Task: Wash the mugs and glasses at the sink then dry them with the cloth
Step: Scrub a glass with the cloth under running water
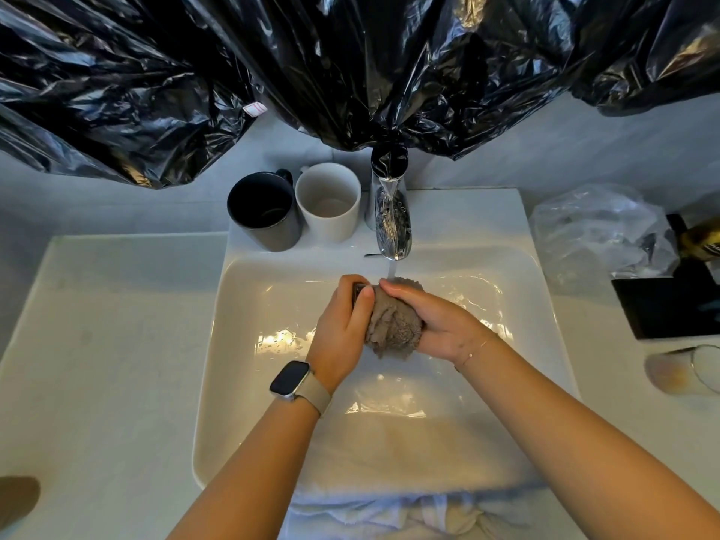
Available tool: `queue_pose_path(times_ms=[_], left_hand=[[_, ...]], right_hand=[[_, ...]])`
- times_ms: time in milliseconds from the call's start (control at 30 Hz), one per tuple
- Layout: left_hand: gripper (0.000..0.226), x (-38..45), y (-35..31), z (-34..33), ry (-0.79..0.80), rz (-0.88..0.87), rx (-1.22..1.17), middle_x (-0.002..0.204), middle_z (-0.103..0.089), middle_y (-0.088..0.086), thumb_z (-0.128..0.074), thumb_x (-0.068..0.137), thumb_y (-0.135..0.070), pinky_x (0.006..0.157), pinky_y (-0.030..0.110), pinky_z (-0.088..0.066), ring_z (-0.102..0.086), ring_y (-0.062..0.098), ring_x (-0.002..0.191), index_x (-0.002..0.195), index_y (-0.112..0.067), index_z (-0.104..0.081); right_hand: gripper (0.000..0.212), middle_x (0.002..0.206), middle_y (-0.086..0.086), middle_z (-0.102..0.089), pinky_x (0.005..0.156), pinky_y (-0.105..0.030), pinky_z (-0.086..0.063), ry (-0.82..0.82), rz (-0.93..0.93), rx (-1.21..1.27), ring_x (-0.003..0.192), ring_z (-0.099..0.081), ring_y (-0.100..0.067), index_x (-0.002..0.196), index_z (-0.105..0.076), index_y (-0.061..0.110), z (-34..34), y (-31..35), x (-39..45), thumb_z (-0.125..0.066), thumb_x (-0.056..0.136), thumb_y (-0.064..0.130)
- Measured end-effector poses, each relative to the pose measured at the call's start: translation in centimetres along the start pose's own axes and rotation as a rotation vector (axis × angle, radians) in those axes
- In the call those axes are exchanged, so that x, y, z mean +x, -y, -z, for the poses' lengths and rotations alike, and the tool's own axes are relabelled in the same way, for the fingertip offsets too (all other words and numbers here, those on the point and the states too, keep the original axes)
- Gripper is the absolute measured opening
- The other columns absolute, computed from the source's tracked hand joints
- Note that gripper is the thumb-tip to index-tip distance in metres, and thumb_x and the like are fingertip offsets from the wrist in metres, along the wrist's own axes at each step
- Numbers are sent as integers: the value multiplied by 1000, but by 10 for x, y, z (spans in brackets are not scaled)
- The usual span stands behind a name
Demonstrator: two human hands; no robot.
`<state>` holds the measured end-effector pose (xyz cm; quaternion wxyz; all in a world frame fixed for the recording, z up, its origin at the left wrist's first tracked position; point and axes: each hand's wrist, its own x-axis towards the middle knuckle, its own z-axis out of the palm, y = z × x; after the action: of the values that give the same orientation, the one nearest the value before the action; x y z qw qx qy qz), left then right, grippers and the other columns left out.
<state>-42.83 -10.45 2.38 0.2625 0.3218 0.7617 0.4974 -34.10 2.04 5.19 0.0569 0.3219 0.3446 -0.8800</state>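
Over the white sink basin (218,317), under the running water (390,269) from the chrome tap (391,220), my two hands meet. My left hand (343,325) grips a small dark object (357,293), mostly hidden; what it is cannot be told. My right hand (440,321) grips a bunched grey-brown cloth (393,327) pressed against that object. On the sink ledge to the left of the tap, a dark mug (265,214) and a white mug (329,202) stand upright side by side.
Black plastic sheeting (350,64) hangs over the wall behind the tap. On the right counter are a clear plastic bag (600,231), a flat black item (670,305) and a clear glass (701,370). A white towel (389,512) lies at the sink's front edge.
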Motion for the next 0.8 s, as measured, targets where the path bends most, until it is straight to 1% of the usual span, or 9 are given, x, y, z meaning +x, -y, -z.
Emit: queue_pose_path(times_ms=[100,200,267,333,433,533,600,700,800], left_hand=[[47,2,-2,5,71,15,-56,100,-63,6,-29,99,-57,77,34,-53,-63,20,93,114,-19,-50],[63,15,-13,6,161,381,-326,97,-74,12,-20,103,-56,69,29,-56,-69,24,89,113,-13,-65],[59,19,-19,5,133,469,-306,98,-73,13,-22,105,-49,76,36,-57,-68,27,93,111,-11,-66],[57,18,-20,3,54,361,-160,95,-67,12,-27,97,-53,83,47,-54,-64,27,92,107,-6,-58],[41,6,-19,2,5,55,121,85,-58,0,-27,94,-53,68,33,-48,-58,15,78,101,-18,-48],[33,6,-14,2,12,-8,92,93,-59,-1,-29,100,-48,71,29,-50,-61,14,86,107,-22,-47],[30,12,-17,3,22,158,-119,91,-64,0,-33,105,-43,79,37,-54,-64,20,88,103,-19,-51],[54,19,-24,6,198,467,-484,87,-76,2,-28,105,-49,75,33,-57,-73,18,84,99,-16,-70],[57,17,-24,3,133,512,-523,104,-76,10,-27,104,-49,75,33,-60,-72,24,98,114,-13,-70]], right_hand=[[35,105,-19,-70,81,-37,-59,22,95,-6,94,-70,-28,111,-68,2,4,-3,-2,-67,83,22],[30,103,-17,-73,78,-29,-57,-131,358,-307,96,-71,-25,109,-69,2,1,-18,-5,-73,83,16],[28,103,-11,-75,81,-28,-57,-176,381,-339,99,-71,-22,109,-70,8,-1,-21,-2,-76,82,16],[30,105,-14,-74,89,-36,-56,-121,237,-204,101,-70,-27,106,-73,9,-1,-12,0,-76,80,24],[19,95,-15,-73,96,-46,-51,-32,-41,26,92,-70,-27,81,-77,13,3,6,3,-70,78,31],[21,100,-14,-73,90,-41,-55,-22,35,1,96,-71,-25,86,-76,14,4,6,5,-71,80,33],[26,103,-13,-75,82,-33,-58,-96,211,-160,100,-71,-25,98,-74,15,2,-1,3,-74,81,34],[10,94,1,-77,78,-24,-57,-170,446,-462,93,-73,-15,95,-73,23,-3,-10,3,-74,86,22],[9,94,3,-77,74,-19,-56,-170,412,-460,92,-73,-12,95,-73,23,-7,-6,3,-74,85,22]])
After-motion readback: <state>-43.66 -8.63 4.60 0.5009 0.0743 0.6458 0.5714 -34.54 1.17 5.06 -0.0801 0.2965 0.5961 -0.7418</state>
